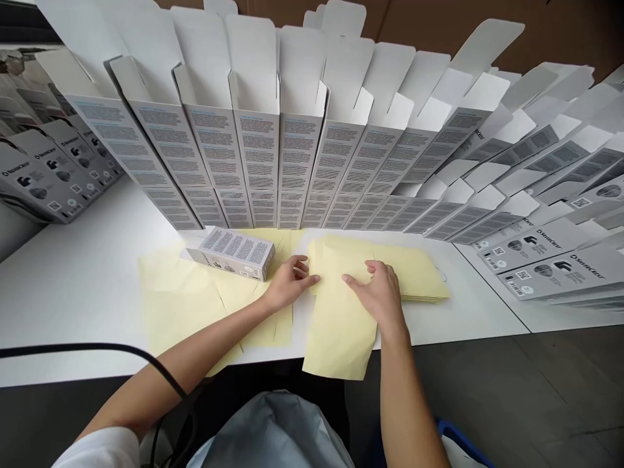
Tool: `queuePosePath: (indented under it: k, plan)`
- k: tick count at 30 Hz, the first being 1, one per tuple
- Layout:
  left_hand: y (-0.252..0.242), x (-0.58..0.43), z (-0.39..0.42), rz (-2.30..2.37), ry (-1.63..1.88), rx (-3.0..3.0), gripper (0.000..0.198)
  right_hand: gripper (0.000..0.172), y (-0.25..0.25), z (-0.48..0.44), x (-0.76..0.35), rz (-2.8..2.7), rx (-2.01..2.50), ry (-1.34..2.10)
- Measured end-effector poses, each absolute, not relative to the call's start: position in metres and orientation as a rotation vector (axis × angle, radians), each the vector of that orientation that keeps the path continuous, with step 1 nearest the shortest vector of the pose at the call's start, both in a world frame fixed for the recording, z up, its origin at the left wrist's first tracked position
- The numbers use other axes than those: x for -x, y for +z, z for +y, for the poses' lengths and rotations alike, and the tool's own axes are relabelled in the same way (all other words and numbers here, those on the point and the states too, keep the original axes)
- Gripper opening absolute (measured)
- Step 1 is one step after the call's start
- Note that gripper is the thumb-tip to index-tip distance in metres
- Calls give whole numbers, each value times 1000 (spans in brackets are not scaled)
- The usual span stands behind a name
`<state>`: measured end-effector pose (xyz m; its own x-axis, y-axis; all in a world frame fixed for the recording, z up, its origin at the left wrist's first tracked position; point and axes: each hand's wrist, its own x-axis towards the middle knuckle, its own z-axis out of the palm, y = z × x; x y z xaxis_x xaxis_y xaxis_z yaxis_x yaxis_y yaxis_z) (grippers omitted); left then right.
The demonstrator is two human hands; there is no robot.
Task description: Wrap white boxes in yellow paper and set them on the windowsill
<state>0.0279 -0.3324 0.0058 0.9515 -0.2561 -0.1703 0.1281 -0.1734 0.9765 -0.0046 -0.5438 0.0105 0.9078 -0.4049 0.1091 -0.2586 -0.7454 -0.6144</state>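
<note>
On the white tabletop [88,312], upright open cartons [253,162] stand ranked behind yellow paper sheets [409,273]; these are pressed by the unclenched right hand [375,292] and touched by the open left hand [290,283]. A carelessly nudged carton [231,253] could topple the row.

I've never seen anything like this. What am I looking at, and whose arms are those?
No machine here: the arms belong to a person wearing a camera on their head, so this view looks down from about where their eyes are. Their right hand rests on yellow paper, and their left hand sits just beside it, near a box lying on its side. Neither hand clearly grips anything. Rows of open white boxes stand along the far side of the table.
</note>
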Motion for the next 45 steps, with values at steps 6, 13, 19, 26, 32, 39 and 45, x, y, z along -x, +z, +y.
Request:
queuePosePath:
  k: [6, 13, 19, 26, 32, 39, 45]
  plan:
    - [4, -33, -334, 70, -459, -1414, 53, 51, 0, -509, 22, 99, 2510, -391]
    - [-1, -33, -334, 25, -423, -1367, 55, 48, -11, -474, 48, -221, 2649, -373]
    - [0, -26, -331, -89, -381, -1223, 46, 32, -6, -473, 48, -325, 2486, -613]
    - [5, -23, -328, -119, -374, -1132, 45, 49, 16, -501, 28, 137, 1899, -778]
    - [8, -22, -328, -101, -402, -1055, 44, 31, 25, -509, 27, 51, 1512, -397]
    - [14, -20, -328, -56, -321, -996, 40, 29, 21, -508, 27, 56, 1539, -471]
    - [15, -19, -328, -64, -306, -968, 38, 30, 17, -512, 25, 83, 1532, -464]
